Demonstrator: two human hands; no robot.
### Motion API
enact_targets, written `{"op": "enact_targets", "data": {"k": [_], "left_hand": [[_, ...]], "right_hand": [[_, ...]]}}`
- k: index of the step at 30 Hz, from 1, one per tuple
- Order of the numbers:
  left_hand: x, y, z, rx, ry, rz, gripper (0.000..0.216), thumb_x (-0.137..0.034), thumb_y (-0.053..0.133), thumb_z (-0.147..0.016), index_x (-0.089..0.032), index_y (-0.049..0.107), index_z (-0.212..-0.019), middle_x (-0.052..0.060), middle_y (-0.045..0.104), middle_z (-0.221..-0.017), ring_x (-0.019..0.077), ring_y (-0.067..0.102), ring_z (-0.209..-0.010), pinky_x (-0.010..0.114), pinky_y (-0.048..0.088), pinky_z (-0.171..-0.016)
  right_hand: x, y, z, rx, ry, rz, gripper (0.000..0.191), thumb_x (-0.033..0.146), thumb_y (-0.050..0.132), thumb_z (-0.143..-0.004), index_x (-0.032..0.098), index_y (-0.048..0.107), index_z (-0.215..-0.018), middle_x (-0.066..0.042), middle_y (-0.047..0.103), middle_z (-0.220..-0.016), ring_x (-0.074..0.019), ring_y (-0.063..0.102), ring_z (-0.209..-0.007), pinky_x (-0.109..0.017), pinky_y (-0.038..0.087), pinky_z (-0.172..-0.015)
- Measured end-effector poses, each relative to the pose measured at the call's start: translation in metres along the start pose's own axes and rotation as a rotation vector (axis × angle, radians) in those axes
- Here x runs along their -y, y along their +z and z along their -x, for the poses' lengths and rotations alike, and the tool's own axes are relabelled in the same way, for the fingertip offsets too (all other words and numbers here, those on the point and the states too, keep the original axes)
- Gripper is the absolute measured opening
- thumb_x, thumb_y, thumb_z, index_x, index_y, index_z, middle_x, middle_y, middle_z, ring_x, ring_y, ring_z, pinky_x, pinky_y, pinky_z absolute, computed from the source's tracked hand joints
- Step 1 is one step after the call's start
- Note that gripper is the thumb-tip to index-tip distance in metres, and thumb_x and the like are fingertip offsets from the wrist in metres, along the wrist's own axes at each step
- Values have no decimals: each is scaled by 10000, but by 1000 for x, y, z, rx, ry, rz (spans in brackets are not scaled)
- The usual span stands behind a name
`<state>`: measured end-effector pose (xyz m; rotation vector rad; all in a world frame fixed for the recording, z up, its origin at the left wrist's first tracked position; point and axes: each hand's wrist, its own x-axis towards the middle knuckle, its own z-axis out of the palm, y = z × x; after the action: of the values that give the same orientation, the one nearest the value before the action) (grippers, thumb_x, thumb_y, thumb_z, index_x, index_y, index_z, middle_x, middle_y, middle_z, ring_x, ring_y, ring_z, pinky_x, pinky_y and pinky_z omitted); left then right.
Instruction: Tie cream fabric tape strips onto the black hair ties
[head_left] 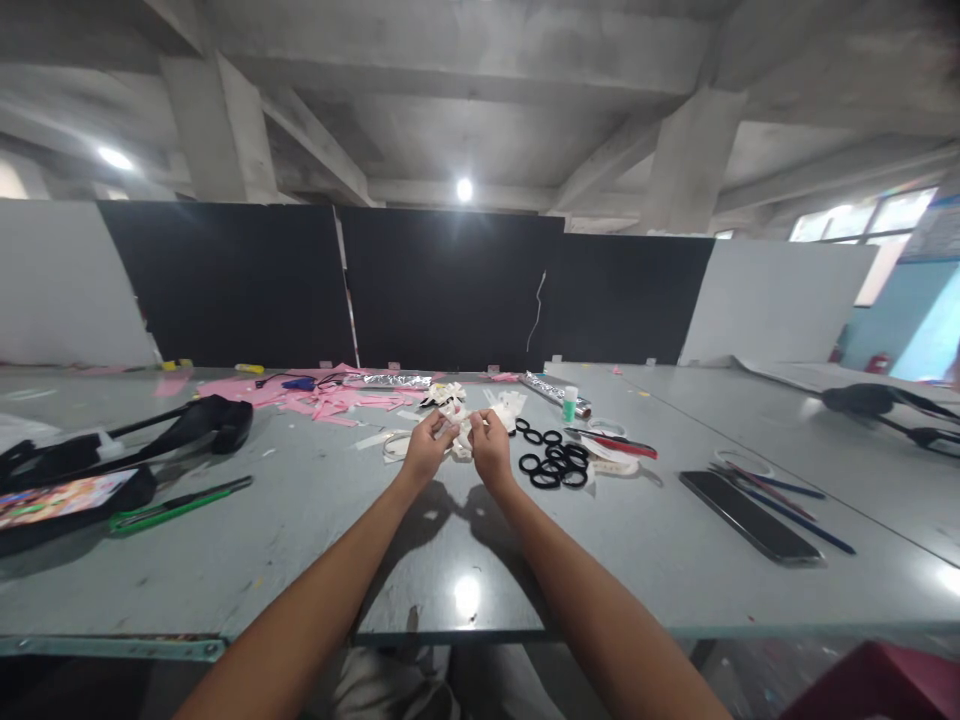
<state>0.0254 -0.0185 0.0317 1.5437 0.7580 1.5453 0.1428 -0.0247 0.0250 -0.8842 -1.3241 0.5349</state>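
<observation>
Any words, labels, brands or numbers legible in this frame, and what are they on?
No text can be read.
Colourful printed panel at the left: print blurred, unreadable.
Small green-and-white bottle: label too small to read.
Dark phone: screen blank.
On the white piece between the left hand and right hand: no markings visible.

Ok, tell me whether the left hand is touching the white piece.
Touching. The head view shows the left hand pinching the white piece, fingers closed on it.

Rings (553,460) right of hands (459,448); phone (750,517) farther right; scraps (322,398) behind
</observation>
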Motion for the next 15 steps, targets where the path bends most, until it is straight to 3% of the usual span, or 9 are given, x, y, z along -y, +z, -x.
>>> {"op": "enact_targets", "data": {"k": [5,15], "left_hand": [[2,-4,0,-69,19,-50,404,-420,650,-723,-133,636,-1007,65,660,-915,129,576,-697,199,450,-574],[-1,-5,-1,-180,19,30,481,-446,693,-672,-140,622,-1036,63,670,-900,147,598,-705,226,458,-608]], "right_hand": [[1,1,1,39,-41,89,280,432,458,-852,182,541,-757,41,473,-557,-107,411,-505,-217,303,-498],[1,9,0,45,195,-300,271,433,593,-713,163,570,-699,63,436,-474,-84,380,-432,-211,305,-444]]}}
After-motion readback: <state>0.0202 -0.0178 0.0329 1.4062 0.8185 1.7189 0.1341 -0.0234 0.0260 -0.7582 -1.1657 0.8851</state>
